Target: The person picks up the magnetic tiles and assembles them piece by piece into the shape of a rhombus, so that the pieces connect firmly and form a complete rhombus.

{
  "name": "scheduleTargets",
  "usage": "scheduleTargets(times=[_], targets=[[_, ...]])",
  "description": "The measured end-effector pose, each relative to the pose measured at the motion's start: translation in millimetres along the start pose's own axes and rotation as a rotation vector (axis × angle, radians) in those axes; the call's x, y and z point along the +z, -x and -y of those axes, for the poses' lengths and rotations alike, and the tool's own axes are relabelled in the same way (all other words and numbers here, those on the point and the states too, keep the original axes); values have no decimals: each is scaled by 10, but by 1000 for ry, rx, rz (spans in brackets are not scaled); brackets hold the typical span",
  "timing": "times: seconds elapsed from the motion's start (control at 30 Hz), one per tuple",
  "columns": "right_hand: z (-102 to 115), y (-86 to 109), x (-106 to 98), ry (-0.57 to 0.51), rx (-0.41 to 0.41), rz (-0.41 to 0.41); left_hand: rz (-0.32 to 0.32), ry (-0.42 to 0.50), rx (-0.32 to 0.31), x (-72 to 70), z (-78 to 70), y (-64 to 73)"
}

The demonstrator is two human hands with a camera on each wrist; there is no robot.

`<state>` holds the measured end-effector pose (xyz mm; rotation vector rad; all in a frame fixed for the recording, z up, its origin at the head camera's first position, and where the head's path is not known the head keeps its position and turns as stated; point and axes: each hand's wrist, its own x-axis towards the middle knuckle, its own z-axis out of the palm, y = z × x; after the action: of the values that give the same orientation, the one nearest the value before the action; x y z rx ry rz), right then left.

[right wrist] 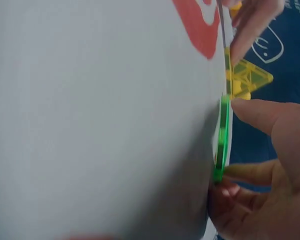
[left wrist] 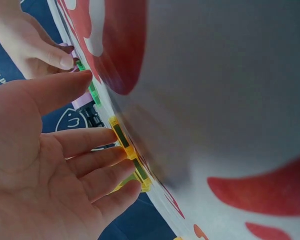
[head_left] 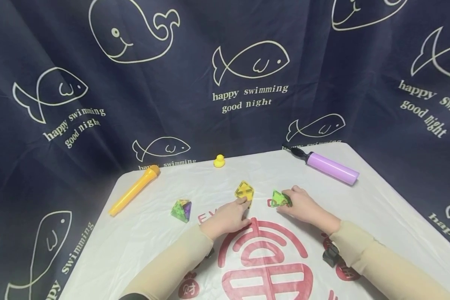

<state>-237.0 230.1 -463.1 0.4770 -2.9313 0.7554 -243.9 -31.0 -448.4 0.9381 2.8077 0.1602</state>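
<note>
"What is the left hand (head_left: 226, 217) doing?"
"Its grip is spread, fingertips touching yellow magnetic tiles (head_left: 243, 189) on the desk (head_left: 108, 250), probably to steady them."
"And the right hand (head_left: 304, 207)?"
"Pinching a green magnetic tile (head_left: 277, 199) just beside the yellow ones, by its edges, likely the surest hold on something so thin."

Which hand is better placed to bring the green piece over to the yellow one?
Probably the right hand: its thumb and fingers hold the green piece, right of the yellow piece, which the left hand touches and could perhaps steady.
</note>
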Motion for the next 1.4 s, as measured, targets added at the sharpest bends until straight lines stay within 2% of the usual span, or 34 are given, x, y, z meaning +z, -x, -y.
scheduleTargets(times=[0.37, 0.6, 0.73, 0.9, 1.13, 1.4], targets=[[192, -144, 180, 117, 154, 1, -1, -31, -2, 25, 22, -32], [247, -204, 219, 104, 210, 12, -2, -41, 12, -3, 13, -27], [247, -240, 241, 59, 205, 3, 4, -43, 18, -6, 14, -26], [257, -298, 263, -35, 154, -9, 0, -42, 19, 9, 19, -31], [324, -355, 254, -116, 97, -34, -8, -45, 22, 36, 38, -50], [380, -442, 307, -196, 91, -52, -5, -49, 18, 20, 47, -39]])
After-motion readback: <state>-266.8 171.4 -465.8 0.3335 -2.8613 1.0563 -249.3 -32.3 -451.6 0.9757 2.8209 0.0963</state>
